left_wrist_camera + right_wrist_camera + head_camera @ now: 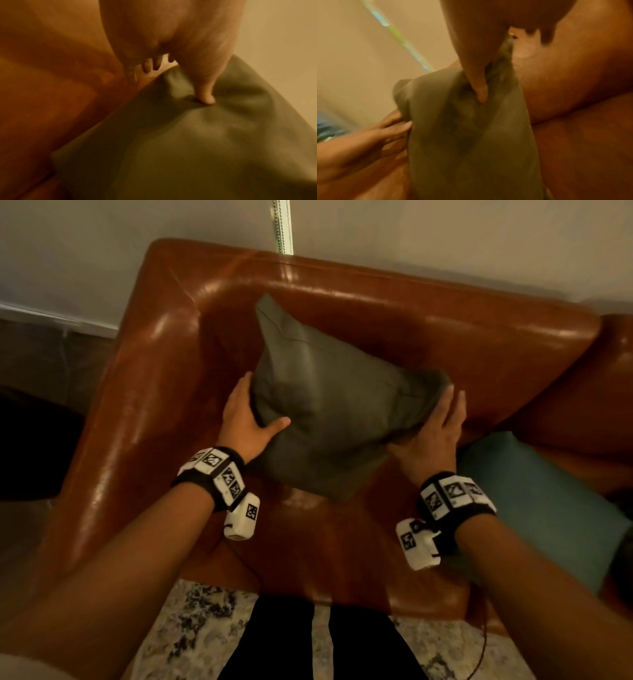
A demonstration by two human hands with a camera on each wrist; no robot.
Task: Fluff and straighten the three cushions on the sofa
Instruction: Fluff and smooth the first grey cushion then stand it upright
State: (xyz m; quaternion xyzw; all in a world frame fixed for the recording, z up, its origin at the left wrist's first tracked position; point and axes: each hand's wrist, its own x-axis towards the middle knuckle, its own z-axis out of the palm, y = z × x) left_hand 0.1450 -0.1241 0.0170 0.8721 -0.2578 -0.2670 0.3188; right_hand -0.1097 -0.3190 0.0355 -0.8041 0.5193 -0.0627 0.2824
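A grey-green cushion (329, 419) is held a little above the seat of a brown leather sofa (342, 542), with one corner pointing up toward the backrest. My left hand (243, 419) grips its left edge, thumb (205, 96) pressed into the front face and fingers behind. On the right edge, my right hand (442, 426) holds it, fingers laid along the side. Its thumb (481, 92) digs a crease into the cushion (471, 142). A teal cushion (548, 508) lies on the seat to the right, just beside my right wrist.
The sofa's left armrest (137, 405) and its backrest close in the seat corner under the cushion. A pale wall stands behind. A mottled rug (191, 628) lies below, with my dark-trousered legs (274, 645) at the sofa's front edge. A thin cable (483, 645) hangs there.
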